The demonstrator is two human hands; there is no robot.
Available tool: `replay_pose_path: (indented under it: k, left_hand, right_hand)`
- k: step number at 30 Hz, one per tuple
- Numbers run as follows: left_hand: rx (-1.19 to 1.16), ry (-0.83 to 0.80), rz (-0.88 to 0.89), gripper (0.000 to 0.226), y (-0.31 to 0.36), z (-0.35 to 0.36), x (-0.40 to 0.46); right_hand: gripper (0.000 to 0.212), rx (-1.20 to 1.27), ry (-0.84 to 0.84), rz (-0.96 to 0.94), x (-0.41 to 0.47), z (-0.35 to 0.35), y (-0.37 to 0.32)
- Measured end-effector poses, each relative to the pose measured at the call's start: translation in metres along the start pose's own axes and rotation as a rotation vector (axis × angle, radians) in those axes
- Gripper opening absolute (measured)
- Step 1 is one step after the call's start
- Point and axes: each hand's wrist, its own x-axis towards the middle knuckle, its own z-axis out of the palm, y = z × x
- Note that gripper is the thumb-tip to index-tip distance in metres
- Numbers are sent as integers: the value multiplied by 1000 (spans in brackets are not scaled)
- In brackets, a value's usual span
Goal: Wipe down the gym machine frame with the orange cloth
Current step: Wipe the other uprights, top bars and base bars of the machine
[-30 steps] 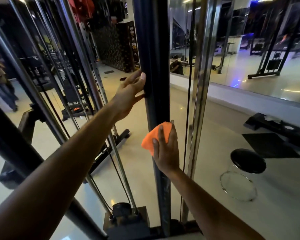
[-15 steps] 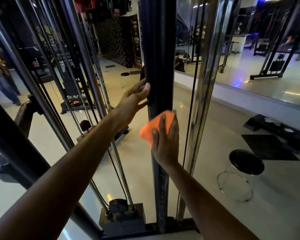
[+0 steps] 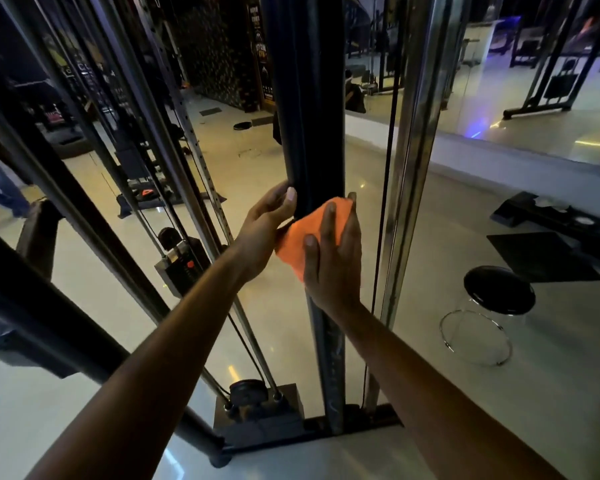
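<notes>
Both hands on the dark frame post (image 3: 307, 98), approx mid-height. R hand (image 3: 333, 258) presses the orange cloth (image 3: 305, 233) flat against the post front, fingers straight and spread over it. L hand (image 3: 264, 230) just beside, on the post's left edge, fingers curled round the edge, thumb up; touching the cloth's left side. Chrome guide rod (image 3: 413, 161) w/ cable runs right of the post. Black round stool (image 3: 499, 289) on the floor further right, well apart.
</notes>
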Motion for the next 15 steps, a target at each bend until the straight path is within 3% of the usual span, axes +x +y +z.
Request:
replay_pose_path:
  k: [5,9,11,15]
  left_hand:
    - [1,37,-62,72,-45,14,-15]
    - [20,42,-113,50,-75,24,-27]
    - [-8,59,-143,61,-83,28,-30]
    - [-64,97,-164,75,-90,27,-30]
  right_hand:
    - [76,-58,-154,42,-92,23,60]
    - [79,-36,-279,84,-139,32,77]
    - [76,24,-253,79,-119,30,65]
    - [65,59,-48,51,-67,25,35]
